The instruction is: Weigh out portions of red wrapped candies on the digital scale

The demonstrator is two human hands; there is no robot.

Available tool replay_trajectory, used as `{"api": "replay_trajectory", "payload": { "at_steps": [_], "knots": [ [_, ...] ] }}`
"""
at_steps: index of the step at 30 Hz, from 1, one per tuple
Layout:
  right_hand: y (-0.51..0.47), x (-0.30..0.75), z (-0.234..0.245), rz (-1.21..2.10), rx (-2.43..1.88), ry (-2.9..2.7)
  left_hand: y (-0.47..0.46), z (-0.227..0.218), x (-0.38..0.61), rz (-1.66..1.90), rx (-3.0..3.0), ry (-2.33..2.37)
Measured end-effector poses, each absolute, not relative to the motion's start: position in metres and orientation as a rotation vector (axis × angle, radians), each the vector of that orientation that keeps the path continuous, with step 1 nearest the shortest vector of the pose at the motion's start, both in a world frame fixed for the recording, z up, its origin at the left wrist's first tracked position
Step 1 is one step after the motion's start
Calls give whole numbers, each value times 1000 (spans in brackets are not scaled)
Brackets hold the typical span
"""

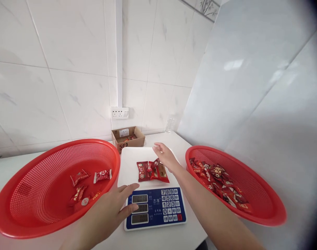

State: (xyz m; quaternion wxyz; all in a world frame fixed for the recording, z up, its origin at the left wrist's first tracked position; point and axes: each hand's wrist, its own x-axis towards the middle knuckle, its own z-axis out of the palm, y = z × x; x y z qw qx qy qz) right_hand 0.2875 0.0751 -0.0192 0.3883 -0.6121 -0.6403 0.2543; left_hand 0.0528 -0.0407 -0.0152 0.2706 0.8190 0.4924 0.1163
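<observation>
A white electronic scale [132, 163] with a blue keypad panel [158, 208] sits between two red mesh baskets. A few red snack packets [152, 171] lie on its platter. My right hand [165, 156] hovers open just above and behind those packets, fingers spread, holding nothing. My left hand [116, 205] rests open at the scale's front left corner, with fingertips beside the small displays. The left basket [30, 211] holds several red packets [82, 187]. The right basket [265, 215] holds a larger pile of the same packets [221, 184].
A small open cardboard box [128, 137] stands against the tiled wall behind the scale. Above it is a wall socket [120, 112]. A clear plastic bottle [170, 125] stands in the back corner. A white panel [252, 104] closes off the right side.
</observation>
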Motion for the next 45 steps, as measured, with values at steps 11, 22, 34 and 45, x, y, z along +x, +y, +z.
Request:
{"api": "replay_trajectory", "payload": {
  "at_steps": [11,22,34,45],
  "knots": [
    [27,301,-43,611,-1452,-2057,-39,-15,53,314,2197,1325],
    [46,300,-43,305,-1545,-2183,-40,-20,52,244,2282,1359],
    [76,290,-39,273,-1770,-2180,-41,-15,53,244,2244,1333],
    [66,294,-39,325,-1707,-2283,-39,-20,51,219,2285,1368]
  ]
}}
